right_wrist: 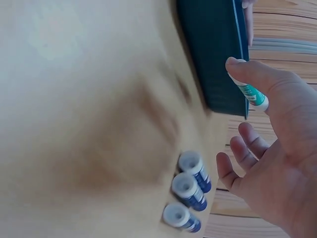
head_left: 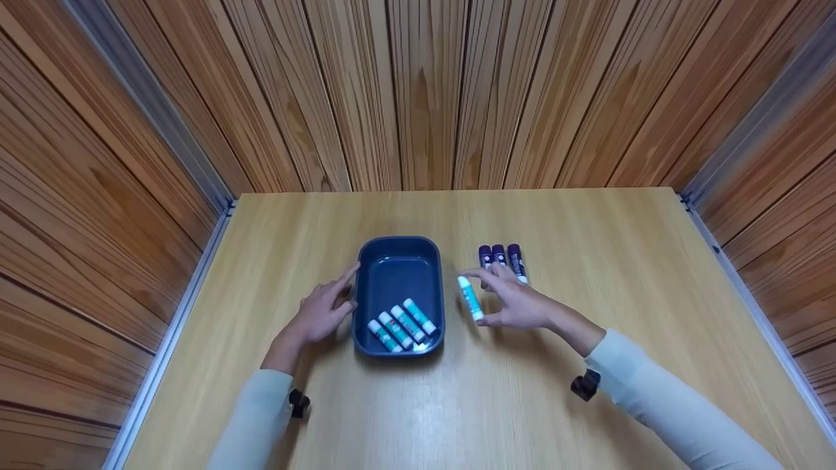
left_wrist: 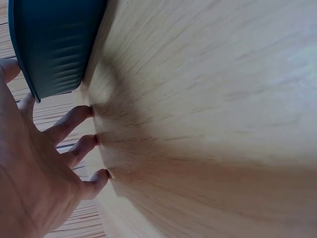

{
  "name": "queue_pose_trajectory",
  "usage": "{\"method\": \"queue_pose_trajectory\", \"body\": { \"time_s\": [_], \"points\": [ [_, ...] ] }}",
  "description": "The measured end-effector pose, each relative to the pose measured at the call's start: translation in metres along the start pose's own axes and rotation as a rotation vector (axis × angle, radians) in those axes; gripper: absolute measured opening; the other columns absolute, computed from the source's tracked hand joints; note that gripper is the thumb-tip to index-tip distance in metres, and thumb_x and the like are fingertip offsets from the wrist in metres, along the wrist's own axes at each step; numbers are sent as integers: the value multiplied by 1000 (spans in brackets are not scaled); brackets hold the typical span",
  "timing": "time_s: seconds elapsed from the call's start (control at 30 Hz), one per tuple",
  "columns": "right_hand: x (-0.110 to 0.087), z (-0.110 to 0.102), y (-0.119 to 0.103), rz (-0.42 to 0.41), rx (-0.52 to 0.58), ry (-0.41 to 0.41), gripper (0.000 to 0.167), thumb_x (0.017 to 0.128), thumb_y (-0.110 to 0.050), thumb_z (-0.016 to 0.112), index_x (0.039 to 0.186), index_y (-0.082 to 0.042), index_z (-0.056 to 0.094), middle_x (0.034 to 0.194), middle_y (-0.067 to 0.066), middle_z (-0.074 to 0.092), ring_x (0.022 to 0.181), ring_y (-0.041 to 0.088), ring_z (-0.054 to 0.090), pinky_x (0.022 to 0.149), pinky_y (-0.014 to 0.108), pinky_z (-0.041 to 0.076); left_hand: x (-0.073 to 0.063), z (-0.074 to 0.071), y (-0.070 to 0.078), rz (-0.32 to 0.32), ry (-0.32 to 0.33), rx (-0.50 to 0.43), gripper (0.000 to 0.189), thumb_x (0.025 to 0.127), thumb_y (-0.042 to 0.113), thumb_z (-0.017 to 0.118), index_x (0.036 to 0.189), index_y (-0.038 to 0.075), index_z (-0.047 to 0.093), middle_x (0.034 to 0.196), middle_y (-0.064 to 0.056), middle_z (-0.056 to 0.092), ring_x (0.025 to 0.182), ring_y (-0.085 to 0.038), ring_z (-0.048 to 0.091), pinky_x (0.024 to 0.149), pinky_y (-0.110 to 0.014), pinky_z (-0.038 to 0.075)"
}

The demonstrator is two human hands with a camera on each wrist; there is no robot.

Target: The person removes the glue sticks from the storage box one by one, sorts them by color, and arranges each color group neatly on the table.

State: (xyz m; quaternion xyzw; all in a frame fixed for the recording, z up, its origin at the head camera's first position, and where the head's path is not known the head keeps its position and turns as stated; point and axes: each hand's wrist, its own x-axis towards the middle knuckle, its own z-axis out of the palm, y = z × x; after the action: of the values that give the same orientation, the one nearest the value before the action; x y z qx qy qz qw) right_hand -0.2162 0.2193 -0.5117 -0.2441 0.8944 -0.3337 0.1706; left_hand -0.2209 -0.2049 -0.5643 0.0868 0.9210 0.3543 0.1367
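Observation:
A teal glue stick with white ends (head_left: 470,298) is pinched between the thumb and index finger of my right hand (head_left: 516,303), above the table just right of the dark blue tray (head_left: 441,287). In the right wrist view the same glue stick (right_wrist: 253,95) overlaps the tray's edge, and the other fingers are bent, holding nothing. Several teal glue sticks (head_left: 401,325) lie side by side in the tray's near end. At the tray's left side my left hand (head_left: 321,312) touches the rim; in the left wrist view its other fingertips (left_wrist: 85,111) rest on the table.
Three purple-capped glue sticks (head_left: 499,253) lie in a row on the table (head_left: 418,418), just beyond my right hand, which partly hides them. Wood-plank walls (head_left: 424,98) with metal corner posts (head_left: 751,111) enclose the table's back and sides.

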Motion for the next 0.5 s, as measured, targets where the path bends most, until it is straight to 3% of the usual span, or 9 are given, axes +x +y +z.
{"method": "queue_pose_trajectory", "body": {
  "time_s": [0.23, 0.37, 0.5],
  "points": [
    [-18, 1, 14, 41, -13, 14, 89, 96, -18, 90, 171, -30, 44, 151, 17, 50, 149, 39, 49, 111, 59, 58, -1, 0, 0, -11, -10, 7, 78, 112, 40, 54, 179, 53, 16, 183, -10, 43, 166, -44, 39, 132, -79, 23],
    [-25, 4, 21, 55, -36, 21, 91, 95, -16, 91, 172, -27, 43, 144, 17, 50, 140, 35, 52, 101, 44, 59, -1, 0, -2, -16, -6, -1, 78, 112, 39, 54, 178, 55, 15, 182, -10, 44, 166, -44, 39, 132, -80, 22],
    [-29, 9, 28, 75, -56, 36, 92, 95, -18, 91, 172, -27, 43, 140, 16, 52, 129, 30, 51, 94, 35, 52, 0, 0, -1, -12, -4, -7, 78, 112, 38, 53, 178, 55, 15, 182, -11, 45, 166, -45, 39, 132, -82, 22]
  ]
}}
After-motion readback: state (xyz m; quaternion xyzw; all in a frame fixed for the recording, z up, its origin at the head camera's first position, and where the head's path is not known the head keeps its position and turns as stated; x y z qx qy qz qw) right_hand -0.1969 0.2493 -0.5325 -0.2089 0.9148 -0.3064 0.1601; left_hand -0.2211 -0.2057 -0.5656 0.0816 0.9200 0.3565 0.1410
